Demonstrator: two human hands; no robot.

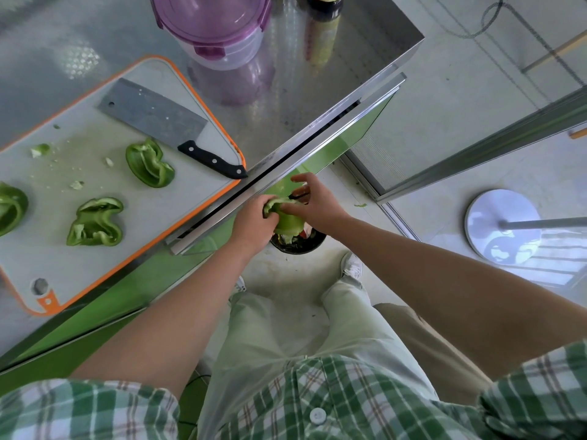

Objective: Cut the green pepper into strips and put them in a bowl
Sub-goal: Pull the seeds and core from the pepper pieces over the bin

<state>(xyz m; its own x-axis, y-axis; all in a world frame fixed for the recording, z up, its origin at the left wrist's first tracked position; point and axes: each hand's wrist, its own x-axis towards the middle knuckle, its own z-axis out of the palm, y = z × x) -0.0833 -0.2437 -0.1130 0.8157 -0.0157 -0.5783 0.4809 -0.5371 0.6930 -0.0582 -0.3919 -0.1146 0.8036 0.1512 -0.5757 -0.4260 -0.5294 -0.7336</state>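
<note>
Along the left side of the frame my cutting board (pixel 190 182), white with an orange rim, lies on the steel counter (pixel 286 90). Three cut chunks of green pepper rest on it, hollow side up and apart from one another: one (pixel 11 208) at the far left edge, one (pixel 95 222) below the middle of the board, and one (pixel 149 163) further right, near the cleaver. Pale scraps and seeds are scattered between them. The cleaver (pixel 152 114) lies flat across the board's upper right part, its black handle reaching the corner nearest my hands. Above it, at the top of the frame, stands a clear container with a purple lid (pixel 211 23), and just right of that the lower part of a dark bottle (pixel 324 4).

In the centre, off the counter's edge, both hands meet on a fourth pepper piece (pixel 287 219). My left hand (pixel 254 220) holds it from the left, fingers (pixel 268 206) curled round its end. My right hand (pixel 319 206) comes from the right: the thumb lies on the piece and the other fingers (pixel 301 178) arch bent above it. I cannot tell whether they pinch it. The piece hangs directly over a dark bin (pixel 298 244) on the floor, which has scraps inside.

Below the bin, my shoe (pixel 352 265) stands on the pale floor. At the far right, a round white base (pixel 495 217) with a metal pole sits on the floor.
</note>
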